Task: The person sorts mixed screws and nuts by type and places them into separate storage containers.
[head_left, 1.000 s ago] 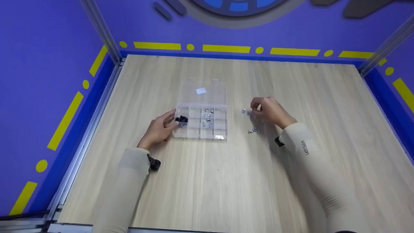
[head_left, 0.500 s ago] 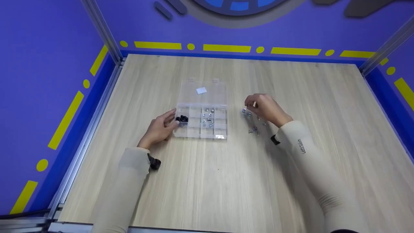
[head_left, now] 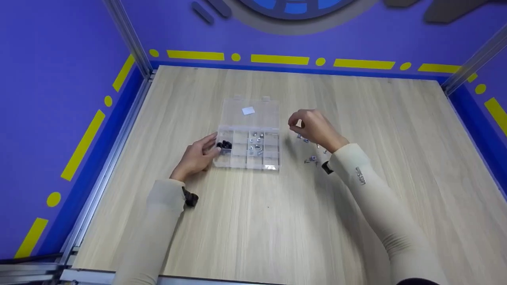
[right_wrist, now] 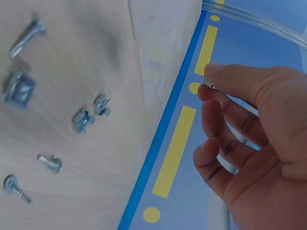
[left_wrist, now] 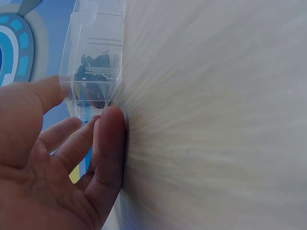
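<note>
A clear plastic compartment box (head_left: 240,163) lies with its lid folded back on the wooden table. My left hand (head_left: 197,155) is at its left side, thumb at the top edge and loosely bent fingers against the outer wall. Black pieces (head_left: 224,145) fill a left compartment nearby; silver hardware (head_left: 256,147) occupies the third column. Right of the box, my right hand (head_left: 315,126) is raised, pinching a small silver metal piece (right_wrist: 209,84) between thumb and index finger, mostly hidden by them. Beneath it lie loose screws (right_wrist: 50,163) and square cage nuts (right_wrist: 20,89).
A white label (head_left: 248,111) is on the transparent lid. Purple panels (head_left: 277,35) with yellow marks border the table (head_left: 245,229) at the back and sides, with a metal frame post (head_left: 128,35) at the back left corner.
My right hand has moved left from the loose hardware toward the box, rising with the small metal piece. The left hand has stayed at the box's left side.
</note>
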